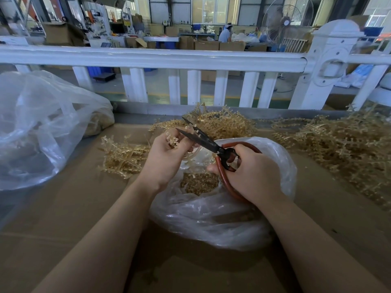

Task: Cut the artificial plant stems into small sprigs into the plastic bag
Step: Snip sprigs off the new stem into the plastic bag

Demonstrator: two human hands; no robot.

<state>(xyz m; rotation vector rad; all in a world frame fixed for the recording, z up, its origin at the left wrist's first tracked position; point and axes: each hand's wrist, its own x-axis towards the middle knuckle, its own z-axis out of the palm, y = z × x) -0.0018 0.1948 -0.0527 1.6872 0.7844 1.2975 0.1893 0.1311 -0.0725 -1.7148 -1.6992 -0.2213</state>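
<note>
One pale stem (pixel 172 140) sits pinched in my left hand (pixel 167 159) above the open plastic bag (pixel 211 218), seemingly between the parted blades of the scissors (pixel 203 142); my right hand (pixel 251 176) curls around their red handles. Cut sprigs (pixel 198 182) lie inside the bag on the cardboard worktop (pixel 74 218).

Surface: we see brown cardboard (pixel 80 208) covering the work surface, with a grey metal edge along the far side.
Centre: a clear plastic bag (pixel 211 218) sits on it, open at the top, small tan sprigs (pixel 198 183) inside.
Left: a large crumpled clear bag (pixel 42 127) rests on it.
Left of centre: we see a small pile of tan stems (pixel 122 157).
Far middle: another stem pile (pixel 222 123).
Right: we find the biggest stem heap (pixel 349 149).
</note>
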